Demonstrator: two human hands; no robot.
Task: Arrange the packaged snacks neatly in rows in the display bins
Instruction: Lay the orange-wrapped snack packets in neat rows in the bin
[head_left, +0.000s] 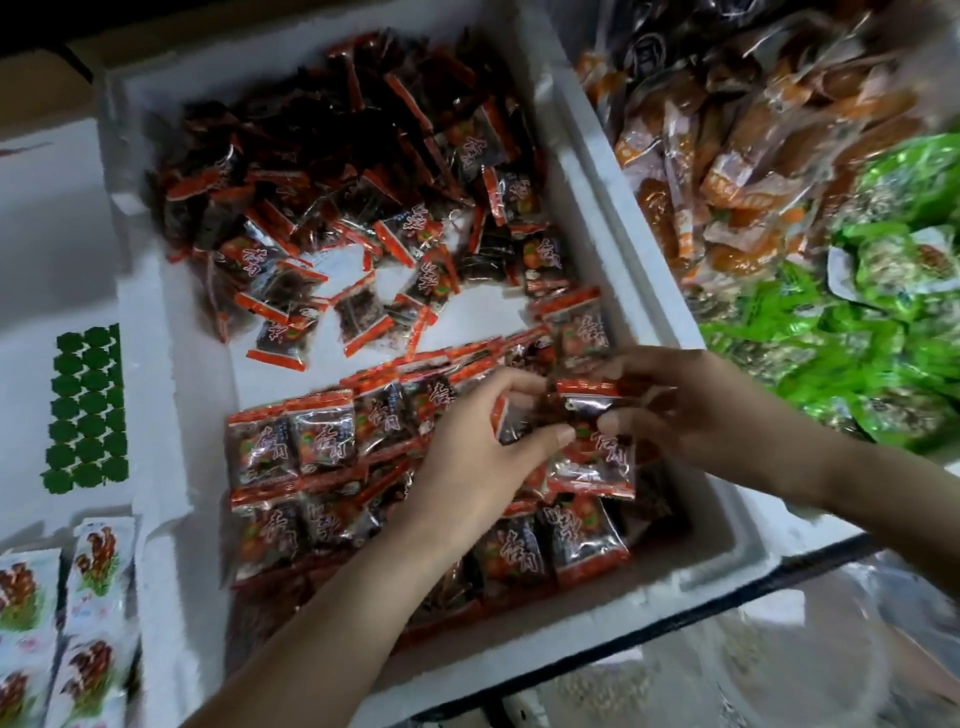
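My left hand (483, 441) and right hand (691, 410) meet at the centre of the frame, and both pinch one red-and-black snack packet (597, 410) between thumb and curled fingers. I hold it just above the lower right part of the white foam bin (171, 415). Below my hands, the same packets lie flat in neat rows (311, 441) across the bin's lower half. A loose pile of them (337, 156) fills its upper half. Orange packets (727, 156) sit at upper right, green packets (883, 322) at right, and white packets (93, 597) at lower left.
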